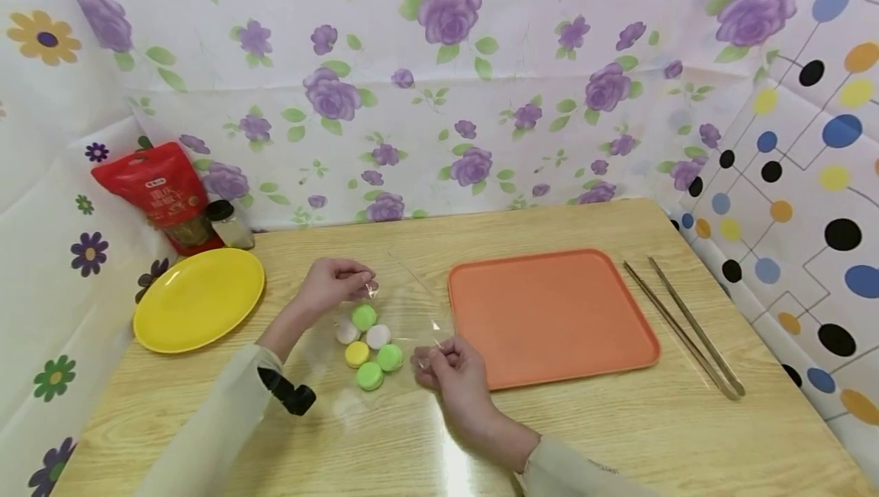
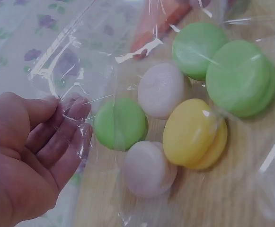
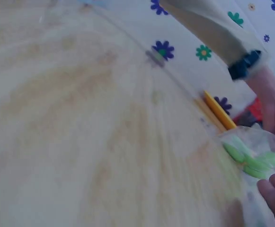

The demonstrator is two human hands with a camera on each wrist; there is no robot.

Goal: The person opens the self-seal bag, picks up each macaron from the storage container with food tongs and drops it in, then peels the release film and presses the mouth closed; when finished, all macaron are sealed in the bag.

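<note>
Several round macarons, green (image 2: 241, 78), yellow (image 2: 194, 135) and pale pink (image 2: 162, 90), lie grouped inside a clear plastic bag (image 1: 412, 306) over the table. My left hand (image 1: 333, 285) pinches one edge of the bag between thumb and fingers, just beyond the macarons. On the opposite side my right hand (image 1: 455, 382) grips another edge of the film, close to the orange tray's left side. Between the two hands the film is spread out and catches the light. In the right wrist view only the fingertips (image 3: 267, 189) show at the bag.
An orange tray (image 1: 549, 321) lies right of the bag, with metal tongs (image 1: 687, 329) beyond it. A yellow plate (image 1: 199, 300) stands at the left. Behind it are a red pouch (image 1: 161, 192) and a black-lidded jar (image 1: 230, 224), near the patterned cloth walls.
</note>
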